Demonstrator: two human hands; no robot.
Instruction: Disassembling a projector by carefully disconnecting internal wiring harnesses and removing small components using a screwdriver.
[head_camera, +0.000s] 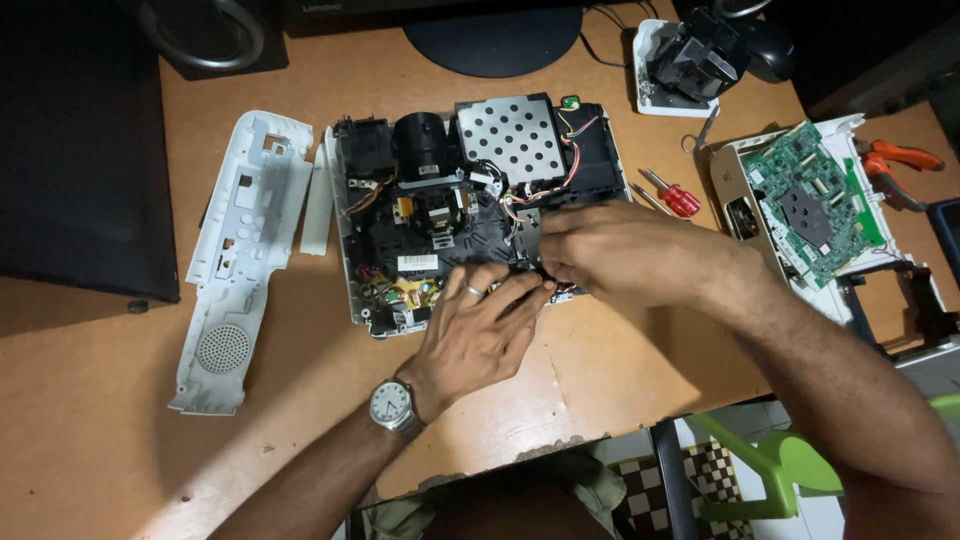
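An opened projector chassis (440, 190) lies on the brown desk, with a black lens barrel, a perforated metal plate (510, 135) and coloured wires showing. My left hand (478, 335), with a ring and a wristwatch, rests at the chassis's front edge, fingertips pointing to the right. My right hand (615, 252) covers the front right corner, fingers curled together. Both sets of fingertips meet at a small dark part (545, 280) there. What they pinch is hidden.
A white cover panel (240, 260) with a speaker grille lies left of the chassis. A red-handled screwdriver (672, 195) lies to the right. Further right sit a green circuit board (815, 200) in a white shell and orange-handled pliers (900, 160). A monitor base (495, 40) stands behind.
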